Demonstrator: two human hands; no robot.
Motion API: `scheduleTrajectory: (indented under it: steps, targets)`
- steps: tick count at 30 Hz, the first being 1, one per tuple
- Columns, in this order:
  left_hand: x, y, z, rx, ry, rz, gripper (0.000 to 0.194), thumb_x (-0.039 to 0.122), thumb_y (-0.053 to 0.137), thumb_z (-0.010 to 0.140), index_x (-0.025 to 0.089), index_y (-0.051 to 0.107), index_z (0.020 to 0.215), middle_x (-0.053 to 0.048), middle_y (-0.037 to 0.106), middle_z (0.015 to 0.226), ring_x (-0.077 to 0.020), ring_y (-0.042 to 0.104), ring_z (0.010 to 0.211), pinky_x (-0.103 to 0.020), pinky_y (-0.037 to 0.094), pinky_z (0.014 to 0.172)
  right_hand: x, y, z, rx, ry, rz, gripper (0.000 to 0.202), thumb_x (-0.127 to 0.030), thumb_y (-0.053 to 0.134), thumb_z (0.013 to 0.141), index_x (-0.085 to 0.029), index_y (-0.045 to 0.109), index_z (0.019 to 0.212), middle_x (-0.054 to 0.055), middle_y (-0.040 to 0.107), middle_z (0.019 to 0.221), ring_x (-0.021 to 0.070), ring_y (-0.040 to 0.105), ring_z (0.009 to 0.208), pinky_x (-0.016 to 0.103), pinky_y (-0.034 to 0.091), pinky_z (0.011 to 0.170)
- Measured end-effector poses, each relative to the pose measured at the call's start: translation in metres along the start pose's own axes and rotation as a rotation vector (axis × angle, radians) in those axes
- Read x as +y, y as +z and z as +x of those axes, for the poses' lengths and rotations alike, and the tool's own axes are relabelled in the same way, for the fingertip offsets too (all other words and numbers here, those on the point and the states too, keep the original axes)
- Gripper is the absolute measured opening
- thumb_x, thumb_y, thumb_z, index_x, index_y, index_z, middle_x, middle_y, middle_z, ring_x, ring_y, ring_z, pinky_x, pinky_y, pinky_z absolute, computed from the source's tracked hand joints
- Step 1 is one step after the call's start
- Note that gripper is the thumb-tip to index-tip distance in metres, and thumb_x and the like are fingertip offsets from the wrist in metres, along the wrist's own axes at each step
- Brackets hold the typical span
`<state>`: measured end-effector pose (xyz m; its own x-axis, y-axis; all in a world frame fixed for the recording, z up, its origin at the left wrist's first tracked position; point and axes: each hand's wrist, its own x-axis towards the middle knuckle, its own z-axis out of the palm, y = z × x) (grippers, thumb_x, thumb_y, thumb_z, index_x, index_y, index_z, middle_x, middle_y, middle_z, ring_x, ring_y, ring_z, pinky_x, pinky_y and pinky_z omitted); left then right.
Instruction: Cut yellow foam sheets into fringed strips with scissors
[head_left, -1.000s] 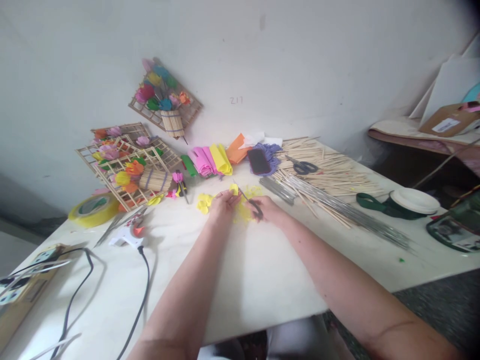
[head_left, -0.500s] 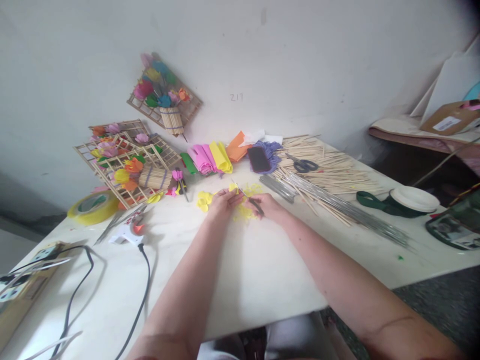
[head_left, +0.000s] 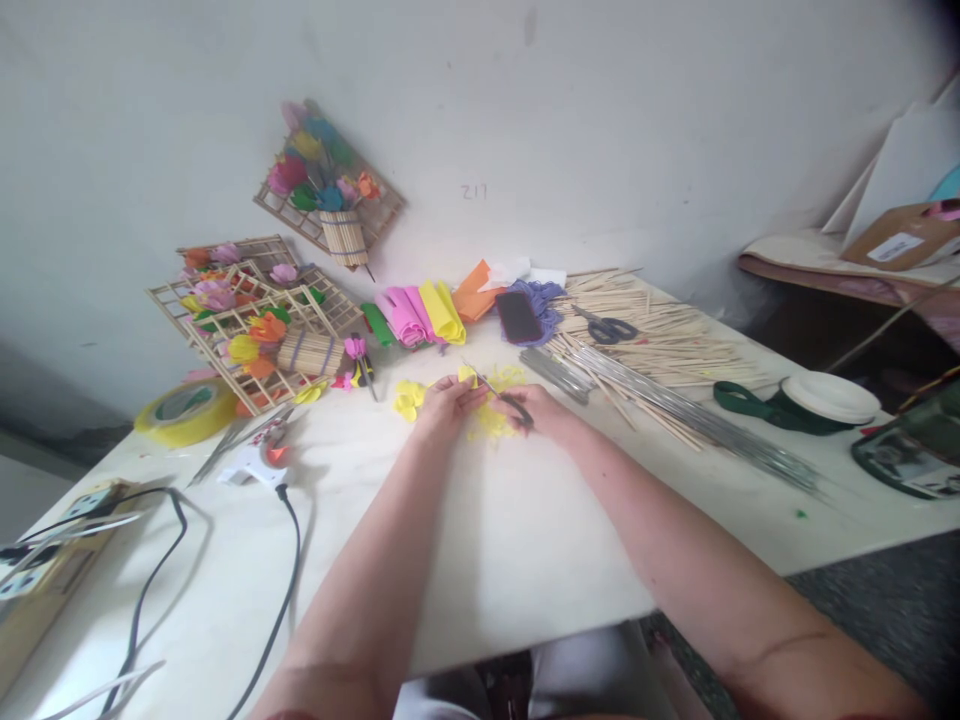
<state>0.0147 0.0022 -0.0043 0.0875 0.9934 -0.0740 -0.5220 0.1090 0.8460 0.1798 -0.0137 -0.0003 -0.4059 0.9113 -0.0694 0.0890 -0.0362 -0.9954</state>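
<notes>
Pinched in my left hand point(head_left: 451, 398) is a small piece of yellow crepe paper point(head_left: 467, 375). My right hand point(head_left: 541, 408) is closed around the dark handles of a pair of scissors point(head_left: 514, 406), whose blades point at that paper. Just left of my left hand lie several yellow cut petals point(head_left: 409, 399). Beneath and between the hands, small yellow paper scraps point(head_left: 491, 424) are scattered on the white table point(head_left: 525, 550). Whether the blades touch the paper I cannot tell.
Stick lattices with paper flowers point(head_left: 262, 330), a tape roll point(head_left: 184, 412) and a corded glue gun point(head_left: 259, 465) lie at left. Behind are crepe rolls point(head_left: 409, 315) and a phone point(head_left: 518, 317). Wires point(head_left: 675, 405), thin sticks point(head_left: 652, 310) and other scissors point(head_left: 609, 328) lie right.
Both hands stay in nearly the same place. The right hand and its scissors have shifted very slightly; the yellow paper remains in the left fingers.
</notes>
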Motion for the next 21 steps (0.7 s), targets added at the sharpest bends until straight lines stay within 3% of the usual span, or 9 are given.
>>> scheduleTrajectory:
  steps: [21]
  targets:
    - [0.0015, -0.0018, 0.0020, 0.021, -0.024, -0.024, 0.004, 0.010, 0.061, 0.068, 0.010, 0.057, 0.070, -0.009, 0.067, 0.074, -0.0171, 0.066, 0.070, -0.029, 0.053, 0.070, 0.0005, 0.0023, 0.0021, 0.019, -0.021, 0.003, 0.029, -0.042, 0.065, 0.063, -0.016, 0.053, 0.060, -0.006, 0.046, 0.040, 0.0041, 0.037, 0.032, 0.016, 0.028, 0.031]
